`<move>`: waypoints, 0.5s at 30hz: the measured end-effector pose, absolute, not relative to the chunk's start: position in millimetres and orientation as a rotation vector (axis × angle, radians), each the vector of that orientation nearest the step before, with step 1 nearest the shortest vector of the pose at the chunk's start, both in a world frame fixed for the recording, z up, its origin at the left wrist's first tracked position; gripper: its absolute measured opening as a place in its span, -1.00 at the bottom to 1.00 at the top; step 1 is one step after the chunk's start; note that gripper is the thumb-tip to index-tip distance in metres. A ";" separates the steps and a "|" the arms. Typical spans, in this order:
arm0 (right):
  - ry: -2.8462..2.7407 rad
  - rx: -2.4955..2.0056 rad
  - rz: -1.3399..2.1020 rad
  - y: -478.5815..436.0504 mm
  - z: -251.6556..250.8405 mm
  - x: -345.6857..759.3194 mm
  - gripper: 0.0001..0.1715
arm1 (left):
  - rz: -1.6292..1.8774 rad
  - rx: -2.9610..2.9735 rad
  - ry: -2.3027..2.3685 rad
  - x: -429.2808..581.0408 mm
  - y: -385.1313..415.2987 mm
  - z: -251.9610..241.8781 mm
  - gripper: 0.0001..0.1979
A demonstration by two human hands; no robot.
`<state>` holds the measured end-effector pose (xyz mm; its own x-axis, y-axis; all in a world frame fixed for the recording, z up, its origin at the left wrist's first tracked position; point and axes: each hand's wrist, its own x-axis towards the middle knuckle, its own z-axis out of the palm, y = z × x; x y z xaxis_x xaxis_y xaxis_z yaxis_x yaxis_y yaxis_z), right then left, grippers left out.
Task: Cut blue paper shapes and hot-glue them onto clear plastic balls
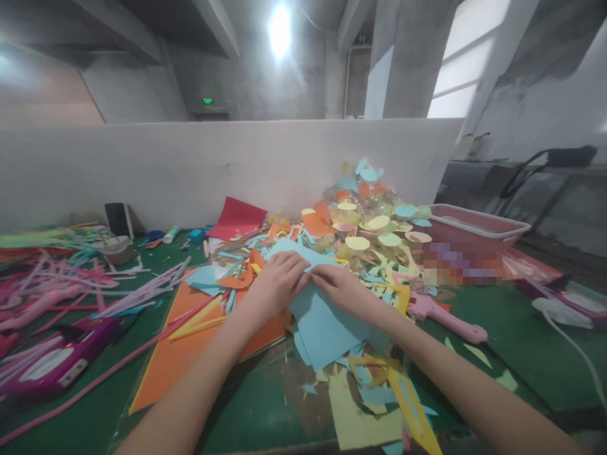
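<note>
Left hand (284, 278) and right hand (336, 284) sit close together on the blue paper (325, 325); I can't tell if they pinch it. It lies under both, with orange paper (173, 354) at its eight o'clock and a pink tub (474, 235) at two.

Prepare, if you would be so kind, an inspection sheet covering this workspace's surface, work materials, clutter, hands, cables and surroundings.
Surface: green tabletop, largely covered with paper and scraps.
Work materials: light blue paper under both hands; orange sheet to its left; red sheet farther back.
Clutter: pale yellow scrap near the front edge; heaped paper discs behind; a purple device at left.
Hands: left hand and right hand touch the blue paper, fingertips close together; firmness of grip cannot be told.
Cables: white cable at far right, leading out of view.
Surroundings: white partition behind; lit lamp overhead.
</note>
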<state>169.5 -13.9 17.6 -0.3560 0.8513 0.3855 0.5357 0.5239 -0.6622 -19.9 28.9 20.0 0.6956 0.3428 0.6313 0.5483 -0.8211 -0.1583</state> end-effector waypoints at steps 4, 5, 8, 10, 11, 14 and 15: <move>-2.043 -1.142 0.507 -10.5 16.0 172.5 -0.76 | -0.649 -2.676 -0.854 -19.2 30.7 15.1 -0.68; -2.043 -1.145 0.490 -10.3 16.3 173.7 -0.75 | -0.620 -2.680 -0.903 -20.4 30.8 15.7 -0.68; -2.039 -1.190 0.406 -10.7 19.0 177.7 -0.74 | -0.586 -2.672 -1.012 -25.8 31.9 19.7 -0.70; -2.016 -1.267 0.352 -11.4 21.2 180.0 -0.75 | -0.612 -2.639 -1.104 -29.9 34.0 22.2 -0.72; -1.993 -1.316 0.327 -11.8 22.2 180.8 -0.76 | -0.636 -2.608 -1.167 -31.8 35.5 23.0 -0.72; -1.887 -1.393 0.241 -13.0 24.2 181.9 -0.72 | -0.714 -2.503 -1.408 -36.4 39.8 24.7 -0.74; -1.838 -1.396 0.213 -13.4 24.7 181.8 -0.69 | -0.771 -2.471 -1.489 -37.4 41.0 25.2 -0.75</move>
